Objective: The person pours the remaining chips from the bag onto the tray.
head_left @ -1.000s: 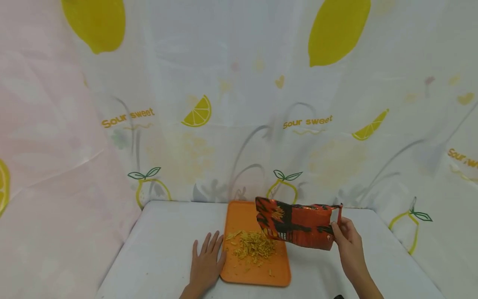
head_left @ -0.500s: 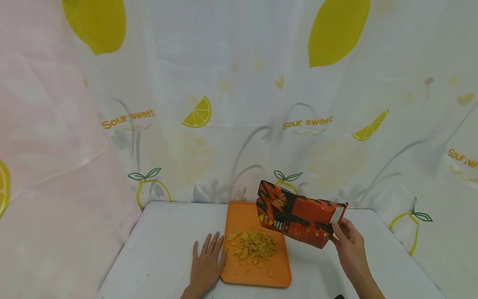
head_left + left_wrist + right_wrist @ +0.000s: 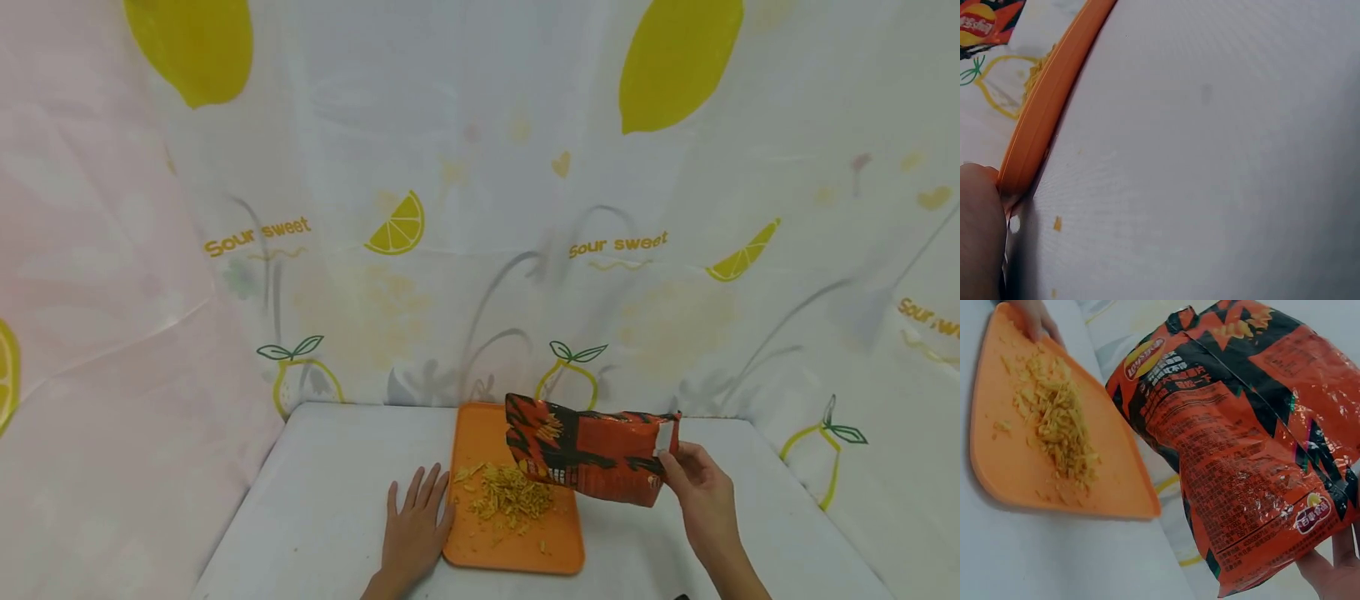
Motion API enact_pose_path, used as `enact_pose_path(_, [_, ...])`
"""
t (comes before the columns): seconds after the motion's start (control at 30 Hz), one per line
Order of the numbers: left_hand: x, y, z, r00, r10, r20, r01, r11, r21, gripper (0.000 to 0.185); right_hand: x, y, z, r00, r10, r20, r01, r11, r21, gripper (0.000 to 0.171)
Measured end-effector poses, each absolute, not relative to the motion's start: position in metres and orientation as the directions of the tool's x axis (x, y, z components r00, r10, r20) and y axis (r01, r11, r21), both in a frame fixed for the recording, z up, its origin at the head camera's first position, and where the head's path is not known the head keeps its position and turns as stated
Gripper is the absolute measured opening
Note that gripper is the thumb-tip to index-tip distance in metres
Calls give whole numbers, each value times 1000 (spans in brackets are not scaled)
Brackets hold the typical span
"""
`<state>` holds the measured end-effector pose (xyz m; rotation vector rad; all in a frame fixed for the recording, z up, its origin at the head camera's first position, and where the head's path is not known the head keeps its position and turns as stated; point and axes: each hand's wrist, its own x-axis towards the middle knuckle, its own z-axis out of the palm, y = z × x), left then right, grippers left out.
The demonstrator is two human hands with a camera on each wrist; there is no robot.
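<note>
My right hand [image 3: 705, 500] pinches a red and black chip bag [image 3: 600, 450] by its right end. The bag hangs in the air, lying sideways over the right part of an orange tray [image 3: 480, 429]. Printed text covers the side of the bag that faces the right wrist camera. On the tray lies a loose heap of yellow chip sticks [image 3: 517, 496] and crumbs, partly behind the bag in the head view. Flat on the table, my left hand [image 3: 412, 529] has its fingers spread and straight, with its thumb side touching the tray's left edge.
The tray stands on a white table [image 3: 345, 450]. A lemon-printed curtain [image 3: 465, 317] closes off the back and both sides. A few crumbs [image 3: 1057, 223] lie on the table by the tray. A small dark object [image 3: 681, 597] shows at the bottom edge.
The bag's left end tipped up half a second ago and has come back down since, shifting slightly left. The left hand and the chip heap look unmoved.
</note>
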<state>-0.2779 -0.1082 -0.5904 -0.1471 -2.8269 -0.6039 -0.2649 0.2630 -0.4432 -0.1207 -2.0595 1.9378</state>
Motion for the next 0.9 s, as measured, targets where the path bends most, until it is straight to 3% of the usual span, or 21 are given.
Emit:
enact_pose_path(0.1, [-279, -108, -594, -964, 49, 261, 150, 913, 380, 54, -264, 264, -443, -946, 284, 158, -156, 32, -987, 9])
enact_pose_path(0.27, [-279, -108, -595, -960, 55, 276, 159, 915, 370, 54, -265, 262, -442, -933, 344, 111, -76, 113, -991, 8])
enact_pose_path(0.37, [-279, -109, -591, -967, 51, 250, 148, 911, 386, 54, -267, 262, -442, -931, 356, 85, -67, 61, -996, 8])
enact_pose_path(0.6, [-276, -109, -585, -975, 48, 216, 131, 911, 391, 55, -269, 263, -444, -941, 307, 144, -44, 311, -949, 26])
enact_pose_path(0.9, [-277, -106, -583, -980, 47, 193, 120, 914, 387, 55, -267, 263, -443, -945, 292, 147, -84, 219, -972, 17])
